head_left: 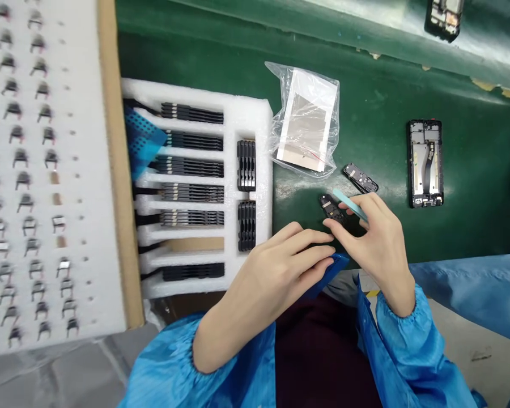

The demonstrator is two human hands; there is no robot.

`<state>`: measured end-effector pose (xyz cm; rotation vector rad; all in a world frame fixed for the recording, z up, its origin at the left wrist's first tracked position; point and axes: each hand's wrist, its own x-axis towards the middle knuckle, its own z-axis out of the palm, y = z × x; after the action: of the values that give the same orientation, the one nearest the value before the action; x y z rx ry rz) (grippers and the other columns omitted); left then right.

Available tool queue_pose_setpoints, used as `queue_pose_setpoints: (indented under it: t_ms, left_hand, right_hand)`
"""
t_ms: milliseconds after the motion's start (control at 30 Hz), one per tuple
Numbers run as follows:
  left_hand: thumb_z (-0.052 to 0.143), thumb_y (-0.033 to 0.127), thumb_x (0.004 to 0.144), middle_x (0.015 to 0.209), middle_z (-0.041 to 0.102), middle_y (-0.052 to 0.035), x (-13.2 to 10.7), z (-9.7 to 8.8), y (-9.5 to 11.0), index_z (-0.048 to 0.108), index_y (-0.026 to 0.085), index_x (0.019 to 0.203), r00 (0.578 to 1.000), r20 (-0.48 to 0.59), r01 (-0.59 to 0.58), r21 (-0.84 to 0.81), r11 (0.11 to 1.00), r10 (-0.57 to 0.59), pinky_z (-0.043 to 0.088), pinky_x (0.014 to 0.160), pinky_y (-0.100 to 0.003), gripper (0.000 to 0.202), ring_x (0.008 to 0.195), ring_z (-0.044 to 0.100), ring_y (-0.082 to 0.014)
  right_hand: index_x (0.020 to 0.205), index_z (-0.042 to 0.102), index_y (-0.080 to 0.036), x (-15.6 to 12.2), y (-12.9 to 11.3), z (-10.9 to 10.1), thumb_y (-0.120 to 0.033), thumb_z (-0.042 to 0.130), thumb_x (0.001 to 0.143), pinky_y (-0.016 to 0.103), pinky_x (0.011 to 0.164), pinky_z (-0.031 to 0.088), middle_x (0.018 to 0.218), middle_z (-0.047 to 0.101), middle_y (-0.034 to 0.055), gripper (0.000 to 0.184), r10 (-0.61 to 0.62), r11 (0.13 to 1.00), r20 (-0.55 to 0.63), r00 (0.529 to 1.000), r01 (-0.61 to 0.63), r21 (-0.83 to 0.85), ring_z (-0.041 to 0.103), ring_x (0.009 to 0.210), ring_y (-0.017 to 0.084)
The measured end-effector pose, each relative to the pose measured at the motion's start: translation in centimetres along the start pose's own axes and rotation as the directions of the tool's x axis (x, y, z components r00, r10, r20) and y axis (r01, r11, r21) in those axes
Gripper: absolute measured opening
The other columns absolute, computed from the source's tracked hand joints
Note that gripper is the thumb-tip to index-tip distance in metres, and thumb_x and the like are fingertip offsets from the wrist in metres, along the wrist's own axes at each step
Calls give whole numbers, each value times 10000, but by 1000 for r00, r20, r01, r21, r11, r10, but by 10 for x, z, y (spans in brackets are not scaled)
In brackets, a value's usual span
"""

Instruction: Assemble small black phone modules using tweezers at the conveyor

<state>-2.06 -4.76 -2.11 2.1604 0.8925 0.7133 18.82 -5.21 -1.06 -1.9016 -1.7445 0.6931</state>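
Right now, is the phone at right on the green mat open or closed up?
Open: the phone has its inside facing up, dark ribbon cable exposed.

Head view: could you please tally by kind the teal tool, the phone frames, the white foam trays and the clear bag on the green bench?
Teal tool: 1
Phone frames: 2, one cut off
Foam trays: 2
Clear bag: 1
Total: 6
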Motion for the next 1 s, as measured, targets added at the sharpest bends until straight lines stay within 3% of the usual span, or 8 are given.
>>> queue_pose_setpoints:
  t_ms: [167,333,467,567,700,800,1000]
  left_hand:
    - [668,151,1109,1179,832,-88,2,1,0,800,150,1090,1000,5,-5,42,999,4,624,803,-364,134,893,666,-213]
    - [656,163,1114,1398,782,-123,1,2,1,805,149,1120,1000,2,0,112,994,0,645,853,-394,150,966,688,-236]
    - [647,158,1115,1512,746,-114,1,4,1,811,155,1111,1000,6,4,136,991,-5,652,861,-393,164,949,687,-229]
    - [635,166,1120,1586,709,-86,3,6,1,821,166,1076,1000,24,4,163,987,-8,651,851,-392,191,950,678,-230]
    - [645,182,1116,1587,712,-68,4,8,1,830,169,1038,996,81,4,219,976,-22,649,839,-409,201,952,677,-244]
    - [655,175,1110,1564,728,-65,4,7,1,827,178,1041,994,99,16,228,974,-40,650,866,-416,186,984,690,-249]
    - [646,172,1119,1540,736,-86,3,5,1,812,175,1086,998,54,34,139,990,-42,660,905,-414,169,1016,712,-243]
  right_hand:
    - [924,726,-252,12,-1,-4,-313,823,972,289,681,536,927,776,1,124,122,987,106,987,-132,95,714,809,185]
    - [876,749,-227,20,-2,-15,-363,807,971,285,563,408,739,709,-29,176,179,973,187,966,-202,110,535,580,133]
    - [929,774,-223,19,2,-24,-398,687,1066,296,698,496,863,761,2,238,97,968,235,967,-147,205,671,784,181]
    - [1009,817,-236,20,9,-34,-387,641,1094,317,821,555,1014,801,27,248,61,955,135,989,-97,282,731,957,212]
    - [1092,848,-235,36,22,-43,-381,764,1010,312,732,565,965,807,29,187,108,972,-64,992,-92,215,723,839,193]
    - [1010,838,-215,51,31,-42,-370,816,952,307,717,582,933,813,33,167,98,968,-69,993,-79,237,722,804,186]
    - [971,814,-209,57,35,-28,-339,757,986,293,689,524,959,783,36,142,105,980,-60,993,-93,176,641,745,150]
